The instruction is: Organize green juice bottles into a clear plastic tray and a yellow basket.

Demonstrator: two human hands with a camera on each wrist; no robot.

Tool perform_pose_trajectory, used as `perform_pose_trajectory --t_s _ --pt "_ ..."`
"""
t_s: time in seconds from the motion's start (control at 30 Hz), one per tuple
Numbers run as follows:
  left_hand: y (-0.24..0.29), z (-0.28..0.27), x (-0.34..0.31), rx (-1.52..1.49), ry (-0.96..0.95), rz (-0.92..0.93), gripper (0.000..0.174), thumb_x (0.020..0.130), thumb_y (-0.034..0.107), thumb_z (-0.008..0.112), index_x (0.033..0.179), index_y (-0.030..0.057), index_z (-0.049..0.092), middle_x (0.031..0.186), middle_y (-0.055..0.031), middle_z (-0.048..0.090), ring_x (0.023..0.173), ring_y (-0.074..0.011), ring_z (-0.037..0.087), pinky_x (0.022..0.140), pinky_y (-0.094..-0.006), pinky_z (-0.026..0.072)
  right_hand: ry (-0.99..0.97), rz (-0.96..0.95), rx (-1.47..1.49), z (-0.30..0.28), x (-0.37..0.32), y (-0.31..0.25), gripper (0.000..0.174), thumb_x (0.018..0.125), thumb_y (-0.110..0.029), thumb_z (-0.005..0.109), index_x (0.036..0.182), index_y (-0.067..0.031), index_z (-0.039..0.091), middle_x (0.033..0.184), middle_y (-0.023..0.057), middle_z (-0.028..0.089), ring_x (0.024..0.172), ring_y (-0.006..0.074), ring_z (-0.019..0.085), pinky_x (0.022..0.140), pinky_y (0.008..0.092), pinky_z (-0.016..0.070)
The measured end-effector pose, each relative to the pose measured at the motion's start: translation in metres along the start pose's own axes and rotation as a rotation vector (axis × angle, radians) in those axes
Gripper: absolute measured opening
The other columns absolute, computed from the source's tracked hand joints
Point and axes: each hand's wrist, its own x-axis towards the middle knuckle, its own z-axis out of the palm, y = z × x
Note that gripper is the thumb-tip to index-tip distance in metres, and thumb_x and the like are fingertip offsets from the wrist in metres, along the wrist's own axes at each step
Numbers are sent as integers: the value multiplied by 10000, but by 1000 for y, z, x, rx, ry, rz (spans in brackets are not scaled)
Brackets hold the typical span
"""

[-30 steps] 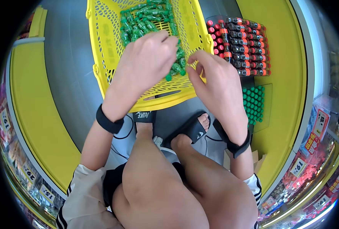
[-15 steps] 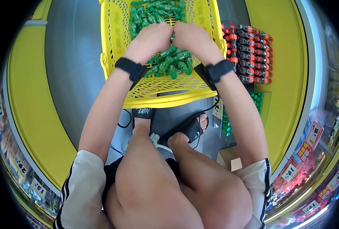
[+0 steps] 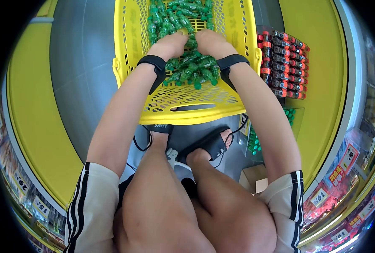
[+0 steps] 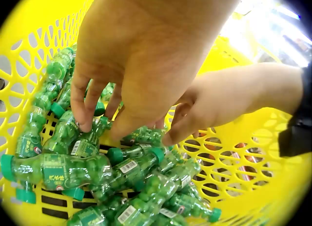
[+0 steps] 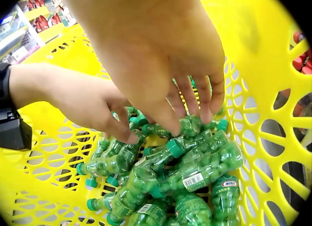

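Observation:
Both hands reach down into a yellow perforated basket among small clear bottles with green caps and round green contents. The left hand has its thumb and fingers bent around a green bottle, seen in the left wrist view. Close beside it, the right hand pinches another green bottle between thumb and fingers. The grasped bottles are partly covered by the fingers. More green bottles lie heaped at the near end of the basket.
Stacked dark bottles with red caps stand right of the basket. Below them is a box of green-capped bottles, near an open cardboard box. Yellow ledges and stocked shelves line both sides. A black cable runs near the feet.
The hands, apart and raised over the basket's near end a second ago, have come together and lowered among the bottles. The basket appears slightly further right in view.

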Motion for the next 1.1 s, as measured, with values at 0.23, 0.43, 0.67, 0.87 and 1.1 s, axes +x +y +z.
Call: perform_pose_trajectory --t_s 0.23,0.43,0.67,0.87,1.1 --pt "11 -6 -10 -73 53 -38 497 904 -76 660 1383 13 558 1355 -265 687 1266 -464 686 1020 -536 598 -62 -1 -71 -4 -13 -6 315 1040 -117 623 1316 -109 774 1303 161 790 1192 374 777 955 521 647" --pt "8 -9 -9 -38 88 75 425 913 -105 650 1318 -9 568 1237 -312 714 1174 -507 712 937 -556 614 -33 -24 -109 -4 -19 -12 306 1071 -153 591 1311 -147 779 1324 109 796 1207 339 779 944 487 646" --pt "12 -9 -12 -47 138 80 410 912 -107 657 1300 23 665 1324 -262 713 1242 -458 714 972 -519 626 -35 12 -114 -4 -19 -12 323 1078 -173 561 1313 -144 781 1324 106 798 1217 330 776 960 490 635" --pt "25 -24 -27 -119 238 174 413 904 -115 637 1284 44 665 1255 -230 730 1228 -455 697 977 -524 598 -76 42 -58 -38 -40 -14 306 939 -144 714 1228 -88 800 1230 152 813 1140 369 788 919 517 636" --pt "37 -51 -43 -262 353 378 387 873 -160 666 1202 43 644 1186 -165 729 1122 -443 687 948 -503 588 -260 -68 -69 -56 -64 1 507 840 -220 919 1288 -37 770 1180 208 807 1116 418 771 941 515 632"
